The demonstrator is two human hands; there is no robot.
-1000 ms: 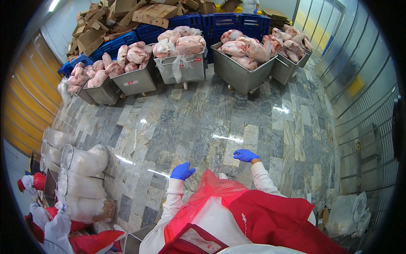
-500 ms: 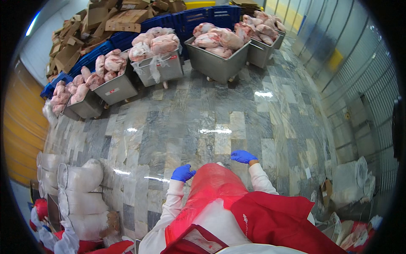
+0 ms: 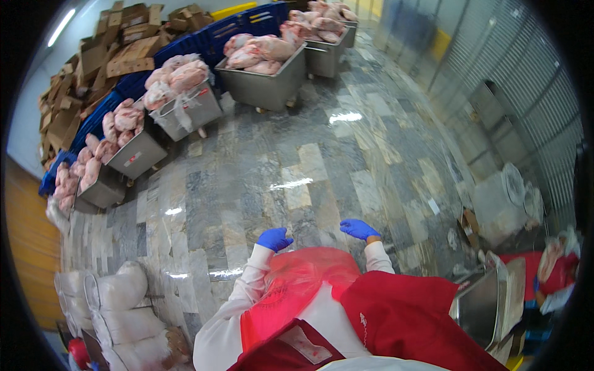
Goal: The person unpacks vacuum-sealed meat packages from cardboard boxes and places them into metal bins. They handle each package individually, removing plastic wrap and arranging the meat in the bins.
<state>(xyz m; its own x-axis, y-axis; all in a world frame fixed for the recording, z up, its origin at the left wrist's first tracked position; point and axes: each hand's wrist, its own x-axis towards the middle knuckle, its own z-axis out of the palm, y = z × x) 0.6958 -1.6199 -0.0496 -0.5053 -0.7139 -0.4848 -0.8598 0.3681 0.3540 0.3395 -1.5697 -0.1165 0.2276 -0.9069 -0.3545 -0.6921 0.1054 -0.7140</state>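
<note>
My left hand [image 3: 275, 238], in a blue glove, hovers above the tiled floor just left of the red plastic apron [image 3: 312, 269] over my front. Its fingers are loosely bent and apart, and nothing is in them. On the other side of the apron my right hand [image 3: 357, 229], also blue-gloved, has its fingers stretched inward with nothing held. Both hands are apart from each other and touch no object. Ahead, across the floor [image 3: 247, 185], stand several metal carts, among them a large cart [image 3: 263, 86], heaped with pale pink meat pieces [image 3: 272, 48].
Behind the carts, blue plastic bins [image 3: 229, 31] hold flattened cardboard [image 3: 133, 55]. Stacked clear-wrapped rolls [image 3: 117, 290] stand at the lower left. To the right are a ribbed metal wall [image 3: 526, 74], a plastic-wrapped bundle [image 3: 498, 207], and a metal cart [image 3: 482, 303] near a person [image 3: 560, 272].
My view has turned to the right, so the meat carts sit farther left. More of the metal cart and person at the lower right shows. Both hands remain in front of me, holding nothing.
</note>
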